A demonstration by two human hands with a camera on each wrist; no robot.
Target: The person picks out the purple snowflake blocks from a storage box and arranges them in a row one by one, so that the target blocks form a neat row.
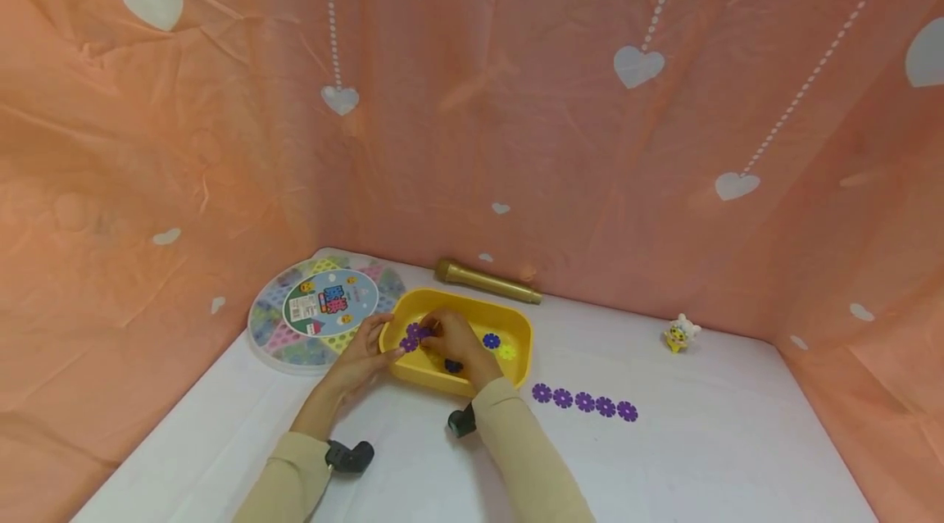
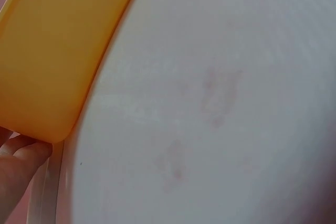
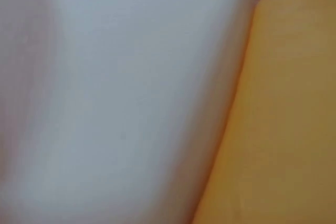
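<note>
My left hand (image 1: 360,357) holds the left end of a yellow plastic box (image 1: 457,379), fingers and thumb at its corner. In the left wrist view, fingertips (image 2: 32,150) touch the wall of the box (image 2: 47,51). My right hand (image 1: 456,343) reaches inside and pinches a purple snowflake disc (image 1: 424,333) at the left end. Next to it lie other purple discs (image 1: 408,344). A blue disc (image 1: 491,340), a yellow disc (image 1: 507,352) and a dark disc (image 1: 453,366) lie on the box floor. The right wrist view shows only the outer wall of the box (image 3: 294,108) and some fingers.
Several purple discs (image 1: 585,402) lie in a row on the white table right of the box. A gold microphone (image 1: 487,280) lies behind it. To the left is a star-patterned board game package (image 1: 324,306). A small figurine (image 1: 680,334) stands at the back right, before a pink curtain.
</note>
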